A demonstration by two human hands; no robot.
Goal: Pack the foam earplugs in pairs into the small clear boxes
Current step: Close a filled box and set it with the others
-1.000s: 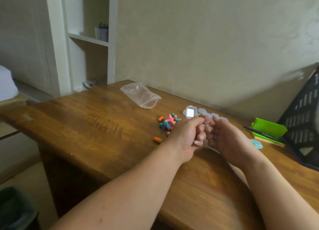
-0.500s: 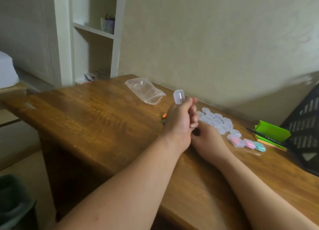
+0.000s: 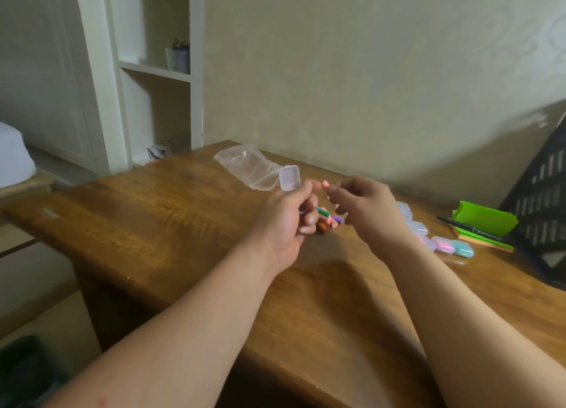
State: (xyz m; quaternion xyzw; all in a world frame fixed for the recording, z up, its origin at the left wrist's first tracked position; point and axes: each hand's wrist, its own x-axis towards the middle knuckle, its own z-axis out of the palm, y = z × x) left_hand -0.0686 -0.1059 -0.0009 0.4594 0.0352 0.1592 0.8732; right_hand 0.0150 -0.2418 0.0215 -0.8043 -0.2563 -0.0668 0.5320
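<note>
Now raised, right hand (image 3: 364, 205) pinches pink earplug (image 3: 325, 183)

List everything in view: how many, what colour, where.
table: one, brown wood, under everything
zip bag: one, clear, far table edge
small clear box: one, clear, raised in left grip
pink earplug: one, pink, pinched by right grip
loose earplugs: count unclear; green, purple, orange, pink; tabletop between both grips
empty boxes: several, clear, behind right wrist
filled boxes: at least two, pink and teal, beside right forearm
green holder: one, green, table's far right
pen: one, black, beside holder
crate: one, black, right edge
shelf unit: one, white, left background
left grip: one, holds the box
right grip: one, pinches the earplug
</note>
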